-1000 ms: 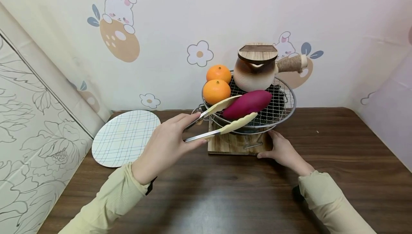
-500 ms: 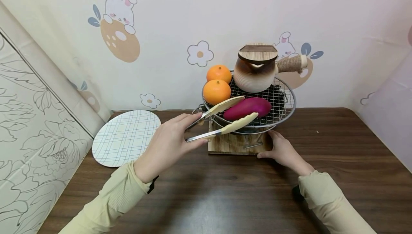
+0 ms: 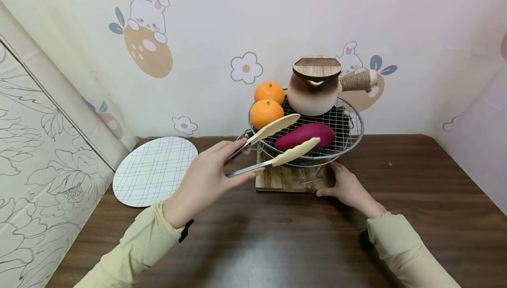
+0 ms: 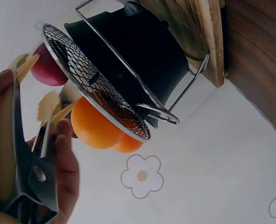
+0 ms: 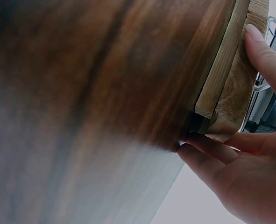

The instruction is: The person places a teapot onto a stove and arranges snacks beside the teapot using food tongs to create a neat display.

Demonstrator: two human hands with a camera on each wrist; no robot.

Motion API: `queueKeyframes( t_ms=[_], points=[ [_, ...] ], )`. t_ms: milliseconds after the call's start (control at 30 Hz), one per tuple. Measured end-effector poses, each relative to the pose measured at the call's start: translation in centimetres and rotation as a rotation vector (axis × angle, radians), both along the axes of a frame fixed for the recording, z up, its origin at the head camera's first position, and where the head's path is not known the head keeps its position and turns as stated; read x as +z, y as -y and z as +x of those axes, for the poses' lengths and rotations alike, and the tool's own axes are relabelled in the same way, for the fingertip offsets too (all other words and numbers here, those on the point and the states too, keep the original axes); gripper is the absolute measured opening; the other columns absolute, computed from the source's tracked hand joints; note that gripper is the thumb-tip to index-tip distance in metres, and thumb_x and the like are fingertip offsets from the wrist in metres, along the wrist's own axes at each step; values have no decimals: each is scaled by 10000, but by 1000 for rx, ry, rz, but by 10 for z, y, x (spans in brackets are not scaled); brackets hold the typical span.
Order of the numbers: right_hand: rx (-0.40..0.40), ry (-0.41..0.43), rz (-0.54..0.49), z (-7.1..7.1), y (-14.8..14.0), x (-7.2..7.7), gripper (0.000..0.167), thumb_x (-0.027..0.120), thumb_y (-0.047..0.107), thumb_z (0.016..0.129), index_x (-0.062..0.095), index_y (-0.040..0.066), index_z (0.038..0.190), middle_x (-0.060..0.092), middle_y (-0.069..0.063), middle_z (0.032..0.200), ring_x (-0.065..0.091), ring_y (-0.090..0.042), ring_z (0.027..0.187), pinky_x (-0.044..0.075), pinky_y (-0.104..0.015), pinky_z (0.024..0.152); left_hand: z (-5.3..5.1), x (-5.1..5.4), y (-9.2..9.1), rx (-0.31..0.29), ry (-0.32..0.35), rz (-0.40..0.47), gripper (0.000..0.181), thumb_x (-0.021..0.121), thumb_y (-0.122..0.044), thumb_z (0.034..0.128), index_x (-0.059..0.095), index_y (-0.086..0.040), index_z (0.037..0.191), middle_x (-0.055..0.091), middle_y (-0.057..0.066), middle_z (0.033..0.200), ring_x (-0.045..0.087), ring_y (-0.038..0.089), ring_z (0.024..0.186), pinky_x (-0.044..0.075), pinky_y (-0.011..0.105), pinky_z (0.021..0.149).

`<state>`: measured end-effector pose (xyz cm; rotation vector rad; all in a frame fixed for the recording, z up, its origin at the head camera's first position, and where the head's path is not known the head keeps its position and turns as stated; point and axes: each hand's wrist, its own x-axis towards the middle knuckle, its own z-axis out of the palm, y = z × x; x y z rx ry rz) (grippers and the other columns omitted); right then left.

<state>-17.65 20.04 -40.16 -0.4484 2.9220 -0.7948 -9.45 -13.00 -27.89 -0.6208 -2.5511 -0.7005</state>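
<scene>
My left hand [image 3: 206,176] holds tongs [image 3: 295,151] with pale yellow scalloped tips. The tips stand apart on either side of a smooth purple sweet potato [image 3: 306,134], which lies on a round wire grill [image 3: 358,134]; a gap shows above it. In the left wrist view, fingers and thumb wrap the metal arms of the tongs [image 4: 39,172]. My right hand [image 3: 348,187] grips the right front corner of the wooden board [image 3: 281,180] under the stove. The right wrist view has its thumb on the board's side [image 5: 236,88] and its fingertips low at the corner.
Two oranges [image 3: 266,114] sit at the grill's left. Behind the sweet potato stands a brown and cream pot [image 3: 314,99] with a wooden lid and a rope-wrapped handle [image 3: 356,80] pointing right. A white checked oval plate [image 3: 156,171] lies at the table's left, near the wall.
The sweet potato has come down from a tilted pose between the tongs to lie lower on the grill. The tong tips have spread wider. The right hand stays at the board.
</scene>
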Motion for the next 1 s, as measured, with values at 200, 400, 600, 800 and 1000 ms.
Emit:
queueKeyframes(
  t_ms=[200, 400, 600, 800, 1000],
  points=[
    [-2, -3, -6, 2, 1, 0, 1038, 841, 354, 711, 290, -172, 1416, 368, -395, 1414, 380, -538, 1298, 366, -616, 1035, 3, -1, 5, 13, -17, 108, 715, 818, -379, 747, 548, -142, 1365, 656, 4, 1216, 640, 150, 1103, 520, 348, 931],
    [-5, -16, 6, 3, 1, -1, 1046, 849, 358, 697, 299, -174, 1410, 382, -399, 1400, 393, -541, 1285, 374, -612, 1027, 3, -4, 12, 64, -44, 197, 781, 847, -326, 719, 513, -122, 1395, 634, 59, 1223, 628, 195, 1067, 512, 377, 907],
    [-6, -24, 14, 1, 1, 0, 1043, 848, 358, 699, 300, -180, 1406, 379, -403, 1400, 390, -544, 1285, 376, -612, 1026, 0, -9, 23, 171, 11, 313, 864, 853, -247, 722, 417, -63, 1445, 537, 124, 1205, 581, 173, 865, 492, 250, 695],
    [2, -28, 8, -1, 1, 1, 1038, 840, 369, 707, 301, -180, 1405, 377, -399, 1404, 388, -540, 1290, 370, -613, 1032, -7, -18, 37, 297, 62, 371, 860, 817, -232, 766, 364, 3, 1458, 512, 179, 1179, 563, 250, 873, 418, 238, 707],
    [3, -13, 13, 1, 0, 0, 1040, 839, 373, 705, 302, -177, 1405, 377, -399, 1403, 385, -541, 1291, 368, -618, 1030, -12, -29, 48, 384, 156, 375, 808, 775, -283, 809, 372, 11, 1444, 493, 154, 1081, 485, 248, 853, 389, 276, 762]
  ],
)
